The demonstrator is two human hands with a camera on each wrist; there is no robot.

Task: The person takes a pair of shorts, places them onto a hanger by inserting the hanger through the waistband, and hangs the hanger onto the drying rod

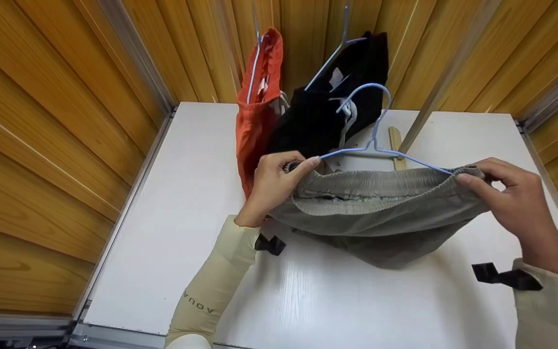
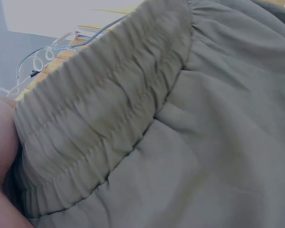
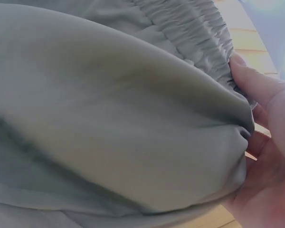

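Note:
Between my two hands the elastic waistband of a pair of grey-green pants (image 1: 380, 228) is stretched wide, its opening facing up. A blue wire hanger (image 1: 375, 130) stands with its hook upward, and its arms slope down to both ends of the waistband. At the left end my left hand (image 1: 275, 182) pinches the waistband, thumb against the hanger arm. My right hand (image 1: 519, 196) pinches the opposite end, with the thumb on the outer fabric. In the right wrist view, gathered cloth (image 3: 194, 42) reaches the right thumb. The hanger's lower parts are hidden in the pants.
Orange pants (image 1: 252, 128) and black pants (image 1: 303, 118) hang on blue hangers behind my hands. A slanting wooden post (image 1: 422, 118) with a wooden foot stands on the white tabletop (image 1: 182, 203). Wood-panelled walls (image 1: 41, 145) enclose the table at the back and sides.

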